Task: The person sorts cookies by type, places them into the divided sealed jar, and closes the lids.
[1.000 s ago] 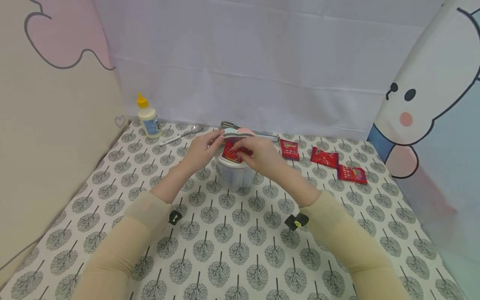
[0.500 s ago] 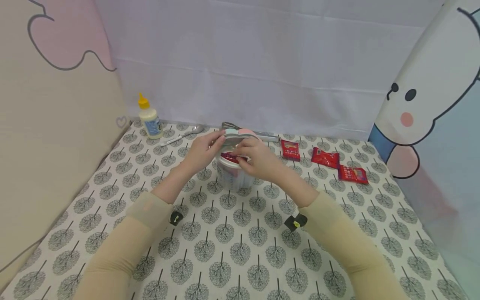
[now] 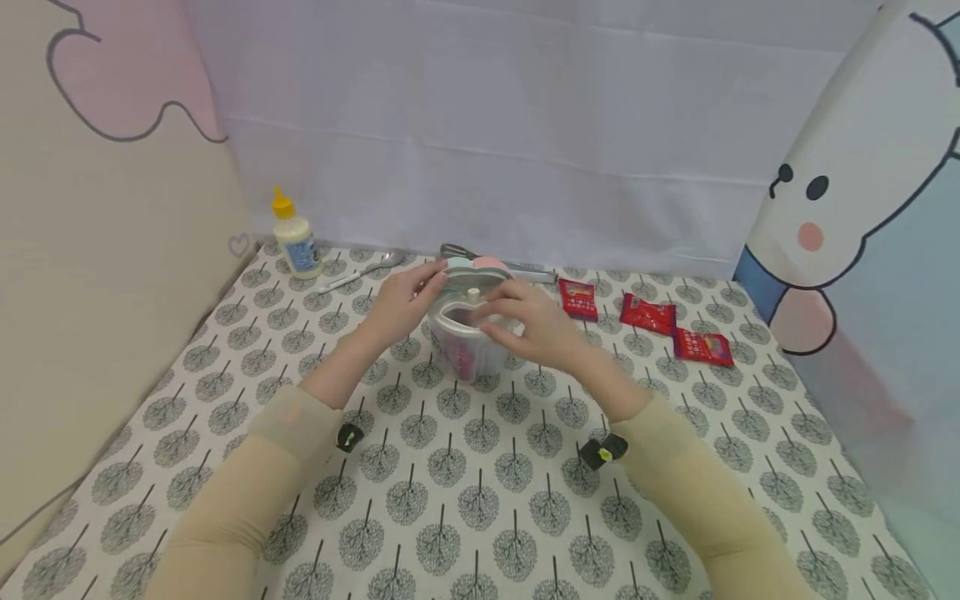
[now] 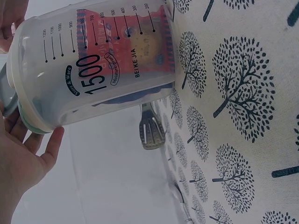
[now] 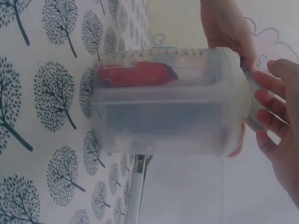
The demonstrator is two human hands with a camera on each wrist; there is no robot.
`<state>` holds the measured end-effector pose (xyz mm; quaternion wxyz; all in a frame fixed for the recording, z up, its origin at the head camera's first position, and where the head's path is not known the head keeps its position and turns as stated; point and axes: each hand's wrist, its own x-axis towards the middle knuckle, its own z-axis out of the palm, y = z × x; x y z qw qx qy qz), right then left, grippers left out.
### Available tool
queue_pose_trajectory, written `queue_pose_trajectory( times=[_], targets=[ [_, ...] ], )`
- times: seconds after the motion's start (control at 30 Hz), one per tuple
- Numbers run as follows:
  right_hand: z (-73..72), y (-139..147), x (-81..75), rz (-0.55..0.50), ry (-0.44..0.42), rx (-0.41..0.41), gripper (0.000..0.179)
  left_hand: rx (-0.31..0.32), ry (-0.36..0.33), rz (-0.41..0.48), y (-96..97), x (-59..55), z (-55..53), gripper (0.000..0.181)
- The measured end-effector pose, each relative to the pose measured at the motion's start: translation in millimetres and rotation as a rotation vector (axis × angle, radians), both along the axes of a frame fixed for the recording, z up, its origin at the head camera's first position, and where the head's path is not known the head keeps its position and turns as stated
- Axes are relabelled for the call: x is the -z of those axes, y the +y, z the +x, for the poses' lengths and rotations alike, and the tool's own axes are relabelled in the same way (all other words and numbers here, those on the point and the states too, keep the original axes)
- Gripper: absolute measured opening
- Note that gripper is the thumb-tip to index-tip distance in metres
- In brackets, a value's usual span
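A clear plastic storage jar [image 3: 482, 360] stands upright on the table, its lid flaps, one mint, one pink [image 3: 489, 262], raised at the back. Inside lies a red snack packet [image 4: 125, 44], seen through the wall in both wrist views, on one side of an upright divider. My left hand [image 3: 401, 305] holds the raised lid at its left side, thumb near the rim. Over the right of the opening hovers my right hand [image 3: 538, 323], fingers loosely bent and holding nothing; its fingers [image 5: 275, 105] are near the lid in the right wrist view.
Three red packets, one of them [image 3: 579, 300] nearest the jar, lie to the right. Behind the jar is a slotted turner [image 4: 152, 130] with a pale handle. A spoon [image 3: 360, 273] and a yellow-capped glue bottle [image 3: 300, 252] are at the back left.
The red packet has gone from my right hand at the opening down into the jar. My right hand has let go and drawn slightly right; the left stays at the lid.
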<state>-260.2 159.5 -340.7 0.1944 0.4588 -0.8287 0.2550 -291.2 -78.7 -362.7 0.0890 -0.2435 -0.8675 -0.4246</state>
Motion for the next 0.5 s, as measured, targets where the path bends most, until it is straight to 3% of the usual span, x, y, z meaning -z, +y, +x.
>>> queue_pose_trajectory(
  times=[0.17,0.33,0.5],
  targets=[
    [-6.7,39.5,-3.8,-0.114,-0.052,0.028,0.021,-0.011,-0.01,-0.005,-1.5,-0.1,-0.6,0.045],
    [-26.7,80.5,0.2,-0.108,-0.149,0.192,0.027,-0.01,-0.01,-0.001,-1.7,-0.7,-0.1,0.045],
    [-55.8,111.3,13.0,-0.058,-0.262,0.318,0.034,0.001,-0.021,0.004,-0.1,-0.9,-0.8,0.046]
  ],
)
